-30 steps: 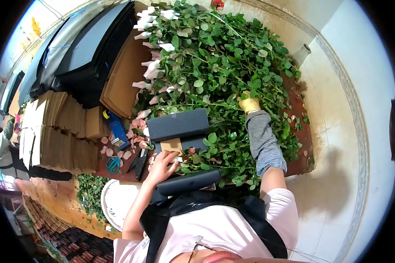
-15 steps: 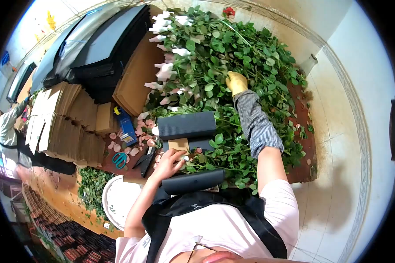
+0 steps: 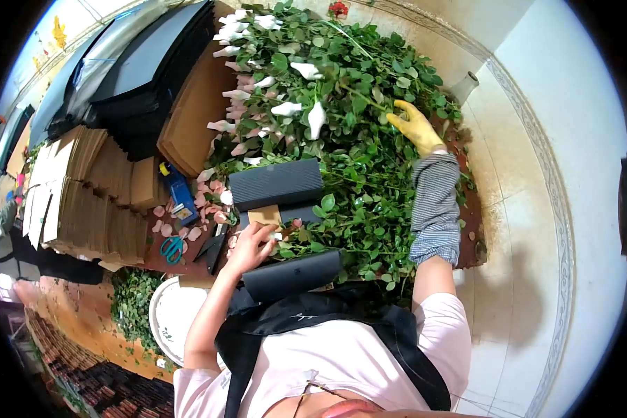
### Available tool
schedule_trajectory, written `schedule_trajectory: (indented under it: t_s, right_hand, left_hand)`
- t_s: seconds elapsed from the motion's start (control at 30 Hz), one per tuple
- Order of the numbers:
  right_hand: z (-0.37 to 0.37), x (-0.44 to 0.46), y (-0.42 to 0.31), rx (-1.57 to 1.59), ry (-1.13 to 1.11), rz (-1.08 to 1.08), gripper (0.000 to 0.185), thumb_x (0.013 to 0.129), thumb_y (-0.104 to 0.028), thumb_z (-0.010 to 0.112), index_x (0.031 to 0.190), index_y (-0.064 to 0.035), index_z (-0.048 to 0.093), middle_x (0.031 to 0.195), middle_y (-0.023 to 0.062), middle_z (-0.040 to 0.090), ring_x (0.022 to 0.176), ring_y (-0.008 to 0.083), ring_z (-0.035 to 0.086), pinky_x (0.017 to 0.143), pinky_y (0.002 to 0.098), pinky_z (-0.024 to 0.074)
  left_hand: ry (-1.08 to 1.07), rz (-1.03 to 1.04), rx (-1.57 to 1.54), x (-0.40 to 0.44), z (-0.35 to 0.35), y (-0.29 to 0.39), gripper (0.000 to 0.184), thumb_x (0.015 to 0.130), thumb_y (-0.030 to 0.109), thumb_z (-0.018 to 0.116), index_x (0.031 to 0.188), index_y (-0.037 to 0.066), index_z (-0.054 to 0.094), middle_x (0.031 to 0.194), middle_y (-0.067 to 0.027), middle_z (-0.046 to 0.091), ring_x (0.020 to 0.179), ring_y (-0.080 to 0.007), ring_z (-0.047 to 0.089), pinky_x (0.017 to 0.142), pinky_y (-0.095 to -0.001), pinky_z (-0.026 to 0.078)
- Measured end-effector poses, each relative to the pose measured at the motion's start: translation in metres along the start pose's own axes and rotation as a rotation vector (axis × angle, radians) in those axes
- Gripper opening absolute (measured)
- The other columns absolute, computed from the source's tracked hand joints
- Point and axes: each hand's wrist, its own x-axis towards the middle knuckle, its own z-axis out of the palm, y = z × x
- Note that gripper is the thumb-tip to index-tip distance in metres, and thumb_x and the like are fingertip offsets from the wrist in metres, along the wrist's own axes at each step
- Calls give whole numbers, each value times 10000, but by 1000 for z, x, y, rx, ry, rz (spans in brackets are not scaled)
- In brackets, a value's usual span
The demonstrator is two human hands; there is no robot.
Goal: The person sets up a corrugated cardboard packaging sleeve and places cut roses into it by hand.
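Observation:
My right hand (image 3: 418,131), in a yellow glove and striped sleeve, is above the right part of a big heap of leafy rose stems (image 3: 369,174). Its thumb and fingers pinch a rose stem (image 3: 361,96) that runs left toward white-sleeved buds (image 3: 316,120). My bare left hand (image 3: 251,247) rests with fingers apart at a small brown cardboard piece (image 3: 264,215). Something small and white shows at a fingertip. Behind that hand lies a black corrugated wrap (image 3: 276,184); in front of it is a rolled black wrap (image 3: 292,274).
Teal-handled scissors (image 3: 173,249), a blue tool (image 3: 180,198) and pink petals (image 3: 203,198) lie left on the red table (image 3: 474,230). Folded cardboard (image 3: 83,202) and black sheets (image 3: 146,76) are stacked beyond. A white tub (image 3: 171,317) stands below. Another person (image 3: 0,230) is far left.
My right hand has moved right across the heap, and several white-sleeved buds have shifted right with it. The left hand stays by the cardboard piece. The whole view has shifted slightly.

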Motion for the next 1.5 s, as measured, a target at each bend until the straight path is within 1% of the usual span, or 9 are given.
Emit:
schedule_trajectory:
  t_s: [0.17, 0.3, 0.4, 0.6, 0.63, 0.73, 1.03, 1.13, 1.5]
  right_hand:
    - [10, -32, -21, -185, -221, 20, 643, 915, -266, 724, 1474, -81, 467, 1331, 153, 608, 1181, 239, 598, 1010, 343, 481]
    - [13, -71, -71, -405, 151, -498, 332, 854, -97, 737, 1183, -117, 702, 1118, 122, 719, 1032, 278, 675, 948, 426, 537]
    - [-5, -74, -96, -544, 826, -971, 389, 810, -72, 745, 1193, -83, 675, 876, 126, 689, 855, 297, 665, 829, 449, 543]
    - [-3, -45, -60, -348, 615, -477, 323, 821, -89, 725, 1142, -85, 690, 902, 186, 678, 853, 386, 655, 759, 458, 528]
    - [-4, -39, -49, -393, 812, -727, 345, 836, -89, 708, 1180, -110, 686, 930, 186, 684, 852, 397, 651, 758, 462, 526]
    - [-10, -39, -29, -545, 715, -634, 195, 849, -62, 682, 1042, -34, 675, 857, 164, 667, 818, 409, 637, 732, 465, 527]
    - [59, -146, -27, -967, -59, -525, 386, 813, -46, 742, 1184, -141, 698, 809, 65, 693, 688, 185, 651, 683, 329, 593]
    - [83, -160, 15, -807, -2, -551, 472, 714, 21, 724, 1174, -67, 664, 832, 122, 678, 775, 324, 655, 725, 434, 547]
    - [81, -190, 31, -591, 421, -513, 468, 812, 2, 683, 1264, -37, 568, 1011, 134, 679, 911, 317, 628, 862, 455, 504]
  left_hand:
    - [-23, -65, -12, -4, -4, 6, 358, 921, 223, 676, 1253, 94, 639, 993, -135, 583, 943, -322, 603, 847, -413, 488]
    - [-23, -38, -1, -1, -1, -1, 372, 909, 226, 692, 1254, 96, 642, 991, -133, 586, 937, -315, 607, 835, -404, 491]
    - [8, -14, -2, -3, 4, -5, 368, 908, 227, 688, 1246, 92, 643, 984, -137, 588, 918, -313, 609, 819, -404, 491]
    - [11, -1, 21, -2, 1, -1, 363, 901, 211, 688, 1241, 89, 643, 1012, -146, 599, 937, -326, 620, 828, -404, 505]
    - [5, -26, 20, 0, 1, -1, 366, 901, 212, 688, 1243, 88, 643, 1022, -148, 601, 948, -329, 619, 832, -408, 504]
    - [-16, -49, 2, -3, 1, -1, 368, 901, 212, 685, 1243, 82, 641, 1039, -152, 600, 964, -333, 618, 839, -415, 502]
    - [-22, -26, -10, -2, -1, -1, 373, 921, 208, 664, 1277, 102, 631, 1006, -147, 583, 940, -344, 601, 815, -423, 481]
    - [-10, 15, 46, -2, -1, 0, 387, 923, 211, 662, 1293, 107, 614, 996, -148, 573, 950, -345, 588, 815, -423, 474]
    - [-13, 28, 17, 0, 0, -2, 352, 890, 153, 685, 1222, 81, 592, 1004, -135, 582, 974, -336, 588, 840, -431, 475]
